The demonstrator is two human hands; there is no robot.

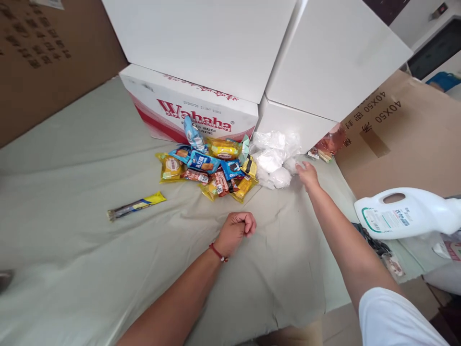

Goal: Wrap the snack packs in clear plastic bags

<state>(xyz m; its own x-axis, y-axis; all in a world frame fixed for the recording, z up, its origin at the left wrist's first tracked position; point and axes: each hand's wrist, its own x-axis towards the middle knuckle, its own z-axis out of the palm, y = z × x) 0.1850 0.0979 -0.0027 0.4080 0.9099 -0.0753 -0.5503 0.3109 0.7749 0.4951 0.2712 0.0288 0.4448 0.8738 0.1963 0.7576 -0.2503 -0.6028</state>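
My left hand [237, 231] rests on the pale green cloth [137, 269] with its fingers curled into a loose fist, nothing visible in it. A red bracelet circles that wrist. Farther off to the right, my right hand [308, 176] has its fingertips pinched at the edge of a small crumpled clear plastic bag [291, 166]. That bag lies against a cluster of white bundles in thin plastic [273, 158]. Left of them is a heap of packaged snacks [216, 168] in yellow, blue and brown wrappers. A long thin packet with a yellow end [137, 205] lies alone on the cloth, left of my left hand.
A white and red Wahaha water carton [194, 108] stands behind the snacks, with large white boxes [201, 38] above and beside it. Brown cardboard [403, 129] stands at the right and far left. A white detergent bottle [406, 214] lies by the right edge. Reddish plastic [331, 139] sits behind my right hand.
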